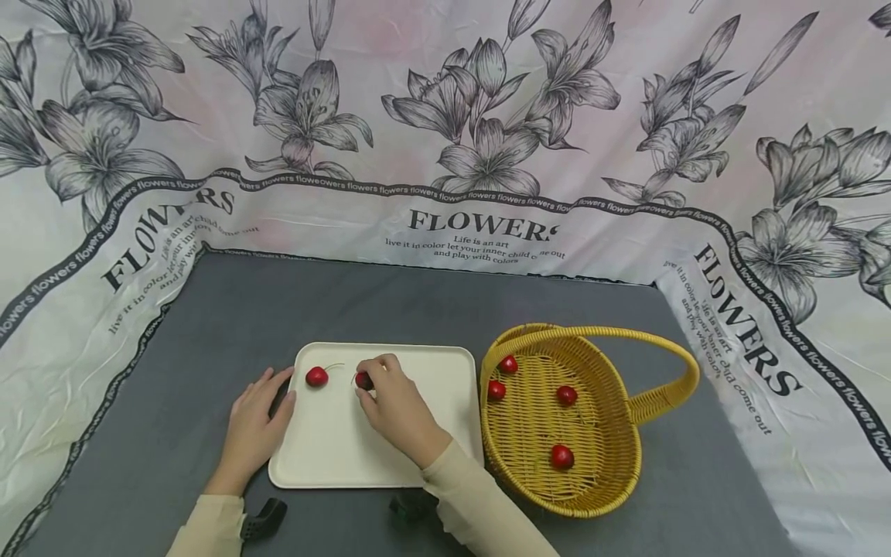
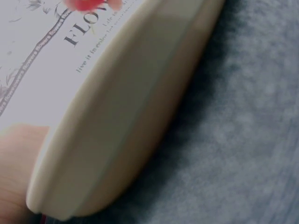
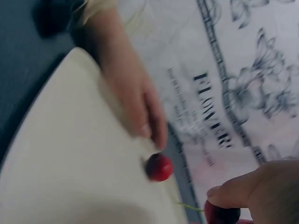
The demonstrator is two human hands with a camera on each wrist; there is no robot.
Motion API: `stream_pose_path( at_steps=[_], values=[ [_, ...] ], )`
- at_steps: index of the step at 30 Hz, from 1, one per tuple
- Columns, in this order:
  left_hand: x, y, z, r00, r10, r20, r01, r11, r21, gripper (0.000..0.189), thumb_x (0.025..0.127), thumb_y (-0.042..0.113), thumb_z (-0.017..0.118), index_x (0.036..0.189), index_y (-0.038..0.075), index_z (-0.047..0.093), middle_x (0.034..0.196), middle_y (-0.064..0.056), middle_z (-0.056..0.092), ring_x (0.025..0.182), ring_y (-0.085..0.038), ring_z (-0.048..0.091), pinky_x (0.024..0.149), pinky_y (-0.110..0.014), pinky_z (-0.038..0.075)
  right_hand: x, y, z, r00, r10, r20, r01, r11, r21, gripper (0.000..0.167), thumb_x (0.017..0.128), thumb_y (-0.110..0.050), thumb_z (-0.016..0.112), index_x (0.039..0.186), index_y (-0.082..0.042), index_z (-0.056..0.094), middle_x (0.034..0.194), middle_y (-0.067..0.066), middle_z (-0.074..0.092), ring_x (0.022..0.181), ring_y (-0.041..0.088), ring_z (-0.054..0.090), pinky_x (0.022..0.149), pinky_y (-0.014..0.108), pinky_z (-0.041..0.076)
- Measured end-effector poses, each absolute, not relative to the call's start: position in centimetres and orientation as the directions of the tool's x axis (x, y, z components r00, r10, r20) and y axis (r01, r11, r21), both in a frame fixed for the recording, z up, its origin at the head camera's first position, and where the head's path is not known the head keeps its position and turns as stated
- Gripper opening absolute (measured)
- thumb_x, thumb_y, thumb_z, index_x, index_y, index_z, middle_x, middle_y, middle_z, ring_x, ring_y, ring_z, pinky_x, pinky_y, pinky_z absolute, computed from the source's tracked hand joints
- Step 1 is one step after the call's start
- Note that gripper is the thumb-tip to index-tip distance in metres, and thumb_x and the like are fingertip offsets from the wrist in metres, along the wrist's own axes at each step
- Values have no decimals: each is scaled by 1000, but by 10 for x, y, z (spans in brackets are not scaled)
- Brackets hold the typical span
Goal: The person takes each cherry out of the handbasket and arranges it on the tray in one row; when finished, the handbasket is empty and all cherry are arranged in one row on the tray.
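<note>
My right hand pinches a dark red cherry between thumb and fingertips, over the upper middle of a cream rectangular tray. In the right wrist view this held cherry shows its green stem. A second cherry lies in the tray's upper left corner, its stem pointing right. Beside the tray's left edge, my left hand rests with fairly straight fingers, the thumb at the rim. The tray's side fills much of the left wrist view, with the thumb against it.
Right of the tray stands a yellow woven basket with a tall arched handle. Several cherries lie inside it. Grey cloth covers the table, and flower-printed white sheets border it at the back and sides.
</note>
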State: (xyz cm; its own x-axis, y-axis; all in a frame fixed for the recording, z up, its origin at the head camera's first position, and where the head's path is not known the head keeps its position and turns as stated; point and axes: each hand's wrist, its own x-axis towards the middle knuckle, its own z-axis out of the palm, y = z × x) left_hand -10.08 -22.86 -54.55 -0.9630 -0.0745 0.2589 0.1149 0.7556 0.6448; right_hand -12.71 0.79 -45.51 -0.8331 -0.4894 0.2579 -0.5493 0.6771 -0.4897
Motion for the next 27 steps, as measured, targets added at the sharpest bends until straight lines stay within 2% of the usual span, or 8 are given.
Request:
stream_pose_path(
  at_steps=[7,16,27],
  values=[
    [-99,-229,-544,-962,-77,261,117,749,652,42,99,26,52,136,6,52,138,-24,51,135,-43,36,111,-60,21,-148,-11,-487,-883,-436,172,-460,734,-500,34,92,-21,66,121,-9,54,116,8,53,85,14,67,74,19,54],
    [-100,-229,-543,-961,-73,268,123,753,647,42,99,26,53,136,7,52,138,-23,51,135,-42,36,111,-60,21,-157,-23,-501,-913,-389,119,-398,794,-459,36,86,-30,73,115,-14,60,105,3,55,95,13,58,79,21,53],
    [-102,-231,-544,-961,-74,266,120,755,644,42,99,27,52,135,8,53,138,-22,51,136,-40,37,111,-58,21,-161,-26,-510,-914,-383,130,-396,779,-487,41,83,-36,74,117,-16,59,101,1,55,89,11,58,78,22,53]
  ],
)
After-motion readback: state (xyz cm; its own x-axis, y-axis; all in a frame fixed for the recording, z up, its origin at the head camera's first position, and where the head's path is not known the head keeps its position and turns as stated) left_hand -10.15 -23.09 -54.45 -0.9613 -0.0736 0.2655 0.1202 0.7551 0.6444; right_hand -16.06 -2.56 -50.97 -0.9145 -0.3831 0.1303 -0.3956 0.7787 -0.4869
